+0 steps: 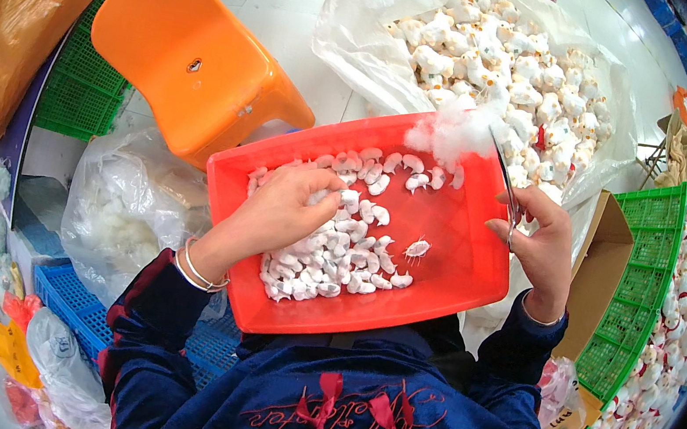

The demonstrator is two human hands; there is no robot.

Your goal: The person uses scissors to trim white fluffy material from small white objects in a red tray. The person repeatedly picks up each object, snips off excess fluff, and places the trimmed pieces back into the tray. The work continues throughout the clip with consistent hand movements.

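A red plastic tray (460, 267) rests on my lap, holding several small white plush pieces (328, 257). My left hand (283, 205) reaches into the pile, fingers curled over some of the pieces. My right hand (540, 239) is at the tray's right rim, gripping long metal tweezers (504, 181) that point up toward a tuft of white stuffing (454, 129) at the tray's far edge. One white piece (417, 248) lies alone in the middle of the tray.
Beyond the tray, a clear plastic bag (507, 70) holds many finished white toys. An orange plastic stool (193, 59) stands at the left, with a bag of stuffing (122, 208) below it. Green crates (634, 293) and more toys are on the right; a blue crate (73, 298) is lower left.
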